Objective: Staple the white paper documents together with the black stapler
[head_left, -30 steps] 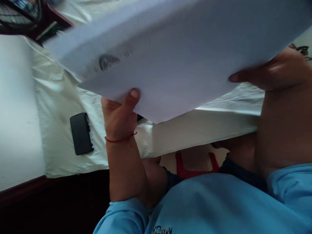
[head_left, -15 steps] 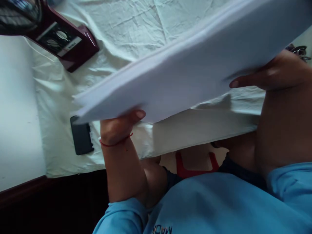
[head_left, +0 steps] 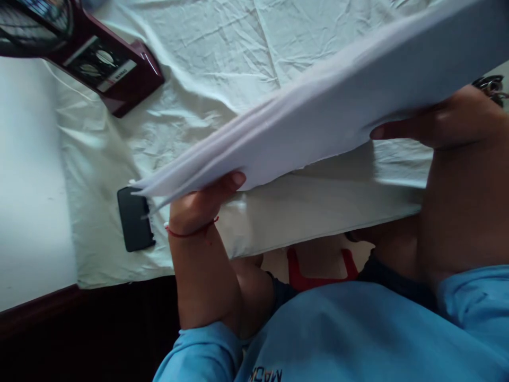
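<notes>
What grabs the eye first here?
A stack of white paper slants across the middle, held by the left hand at its lower edge and the right hand at the right. Under it lies a creased white sheet, with a black phone at left and a maroon fan base top left.

The paper stack I hold slants low over the bed, closing off the sheet beneath it, while ahead the wrinkled cloth lies open up to the maroon fan base, and the black phone blocks the near-left corner.
</notes>
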Demonstrator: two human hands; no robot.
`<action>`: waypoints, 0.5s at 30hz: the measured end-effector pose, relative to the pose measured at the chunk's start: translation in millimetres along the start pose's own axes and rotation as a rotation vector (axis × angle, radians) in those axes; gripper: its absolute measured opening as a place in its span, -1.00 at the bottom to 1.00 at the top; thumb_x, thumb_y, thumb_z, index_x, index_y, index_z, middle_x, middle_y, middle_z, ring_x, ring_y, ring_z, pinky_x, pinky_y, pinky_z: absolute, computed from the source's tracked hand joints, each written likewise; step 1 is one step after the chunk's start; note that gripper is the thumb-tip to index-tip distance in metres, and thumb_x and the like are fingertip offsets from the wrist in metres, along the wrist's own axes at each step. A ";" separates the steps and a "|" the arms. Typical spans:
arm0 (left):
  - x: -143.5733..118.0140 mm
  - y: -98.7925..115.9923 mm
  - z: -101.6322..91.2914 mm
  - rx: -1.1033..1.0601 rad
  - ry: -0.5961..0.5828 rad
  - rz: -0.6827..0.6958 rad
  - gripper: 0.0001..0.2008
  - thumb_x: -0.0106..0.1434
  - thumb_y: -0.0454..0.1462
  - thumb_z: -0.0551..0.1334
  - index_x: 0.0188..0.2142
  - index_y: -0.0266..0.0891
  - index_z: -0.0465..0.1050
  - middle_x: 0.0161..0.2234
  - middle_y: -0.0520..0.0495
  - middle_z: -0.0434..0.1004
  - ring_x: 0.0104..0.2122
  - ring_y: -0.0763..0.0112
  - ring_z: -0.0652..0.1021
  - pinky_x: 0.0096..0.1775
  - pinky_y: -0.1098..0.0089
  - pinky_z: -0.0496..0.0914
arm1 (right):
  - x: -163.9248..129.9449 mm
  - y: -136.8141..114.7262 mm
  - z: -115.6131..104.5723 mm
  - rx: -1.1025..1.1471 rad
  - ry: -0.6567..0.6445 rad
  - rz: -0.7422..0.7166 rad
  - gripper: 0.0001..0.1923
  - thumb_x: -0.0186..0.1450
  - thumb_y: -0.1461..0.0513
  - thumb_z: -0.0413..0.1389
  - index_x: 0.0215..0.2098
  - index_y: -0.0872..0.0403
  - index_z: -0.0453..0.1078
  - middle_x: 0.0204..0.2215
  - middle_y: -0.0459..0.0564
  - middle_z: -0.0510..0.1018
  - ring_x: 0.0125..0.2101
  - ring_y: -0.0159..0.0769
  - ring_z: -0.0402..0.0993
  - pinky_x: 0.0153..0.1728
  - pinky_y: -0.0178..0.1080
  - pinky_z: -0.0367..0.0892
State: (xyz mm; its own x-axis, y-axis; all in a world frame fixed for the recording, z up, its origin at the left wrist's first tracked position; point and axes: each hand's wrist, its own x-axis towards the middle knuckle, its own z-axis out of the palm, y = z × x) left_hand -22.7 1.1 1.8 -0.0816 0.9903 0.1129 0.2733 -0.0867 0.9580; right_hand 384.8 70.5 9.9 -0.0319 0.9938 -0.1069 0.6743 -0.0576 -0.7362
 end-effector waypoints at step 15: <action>2.8 17.7 1.4 0.372 0.007 -0.121 -0.59 0.02 -0.03 0.62 -0.23 -0.06 0.57 -0.17 -0.10 0.70 0.13 -0.13 0.64 0.33 -0.15 0.47 | 5.4 -1.3 1.4 -0.204 -0.051 0.170 -0.16 0.09 0.08 0.60 0.29 0.01 0.53 0.33 0.04 0.50 0.38 0.15 0.41 0.54 0.28 0.23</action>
State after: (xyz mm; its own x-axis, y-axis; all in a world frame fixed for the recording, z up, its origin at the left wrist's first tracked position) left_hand -16.7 2.5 18.8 -0.1407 0.9900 0.0075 0.5902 0.0778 0.8035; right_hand 382.8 75.9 9.4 0.0607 0.9652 -0.2544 0.8079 -0.1972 -0.5553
